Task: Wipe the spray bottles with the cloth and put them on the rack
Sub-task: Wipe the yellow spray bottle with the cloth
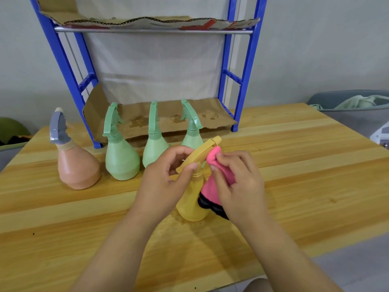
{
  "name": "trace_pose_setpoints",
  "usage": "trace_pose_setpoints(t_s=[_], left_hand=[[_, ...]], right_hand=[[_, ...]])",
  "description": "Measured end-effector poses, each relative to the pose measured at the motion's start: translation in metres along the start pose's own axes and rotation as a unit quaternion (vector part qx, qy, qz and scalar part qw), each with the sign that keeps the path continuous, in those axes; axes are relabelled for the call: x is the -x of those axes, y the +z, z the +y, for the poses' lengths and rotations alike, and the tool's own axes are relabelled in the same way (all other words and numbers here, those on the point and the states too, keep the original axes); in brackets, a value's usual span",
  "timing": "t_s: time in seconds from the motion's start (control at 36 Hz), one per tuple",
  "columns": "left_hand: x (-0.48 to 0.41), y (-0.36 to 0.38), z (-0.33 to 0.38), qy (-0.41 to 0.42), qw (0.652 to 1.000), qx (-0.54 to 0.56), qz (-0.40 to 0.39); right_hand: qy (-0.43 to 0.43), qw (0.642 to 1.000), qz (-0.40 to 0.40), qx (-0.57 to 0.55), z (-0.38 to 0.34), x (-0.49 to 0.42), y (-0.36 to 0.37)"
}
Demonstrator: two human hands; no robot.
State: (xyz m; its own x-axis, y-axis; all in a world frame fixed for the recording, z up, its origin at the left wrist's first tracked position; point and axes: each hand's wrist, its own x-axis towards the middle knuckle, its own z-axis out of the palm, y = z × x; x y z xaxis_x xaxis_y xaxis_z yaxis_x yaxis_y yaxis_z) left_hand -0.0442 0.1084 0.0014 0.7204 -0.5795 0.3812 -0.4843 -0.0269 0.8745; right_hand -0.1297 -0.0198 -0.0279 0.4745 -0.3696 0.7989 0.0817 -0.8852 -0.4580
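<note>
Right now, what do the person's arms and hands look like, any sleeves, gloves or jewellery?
The left hand and right hand are bare: no gloves, rings or watch show. The forearms are uncovered as far as the frame's lower edge, with no sleeve in view.

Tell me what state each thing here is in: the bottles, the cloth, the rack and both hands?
Yellow bottle: gripped at the neck, being wiped.
Pink cloth: bunched, pressed to that bottle's sprayer.
Left hand: grips the yellow bottle.
Right hand: pinches the cloth.
Green bottles: upright on the table, off the rack.
Orange bottle: upright on the table.
Rack: shelves hold no bottles.
</note>
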Motion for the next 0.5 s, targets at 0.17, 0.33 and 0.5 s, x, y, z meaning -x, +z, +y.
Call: trace_pose_setpoints(t_s=[0.17, 0.33, 0.5], left_hand=[[-0.006, -0.005, 0.001, 0.024, 0.998, -0.046, -0.028], [-0.009, -0.007, -0.002, 0.023, 0.998, -0.058, -0.032], [-0.011, -0.009, -0.003, 0.013, 0.997, -0.054, -0.045]], right_hand=[[0.1, 0.994, -0.033, 0.006, -0.003, -0.006, -0.002], [0.176, 0.98, -0.09, -0.003, 0.007, -0.004, -0.007], [0.228, 0.961, -0.112, -0.111, 0.003, -0.021, -0.017]])
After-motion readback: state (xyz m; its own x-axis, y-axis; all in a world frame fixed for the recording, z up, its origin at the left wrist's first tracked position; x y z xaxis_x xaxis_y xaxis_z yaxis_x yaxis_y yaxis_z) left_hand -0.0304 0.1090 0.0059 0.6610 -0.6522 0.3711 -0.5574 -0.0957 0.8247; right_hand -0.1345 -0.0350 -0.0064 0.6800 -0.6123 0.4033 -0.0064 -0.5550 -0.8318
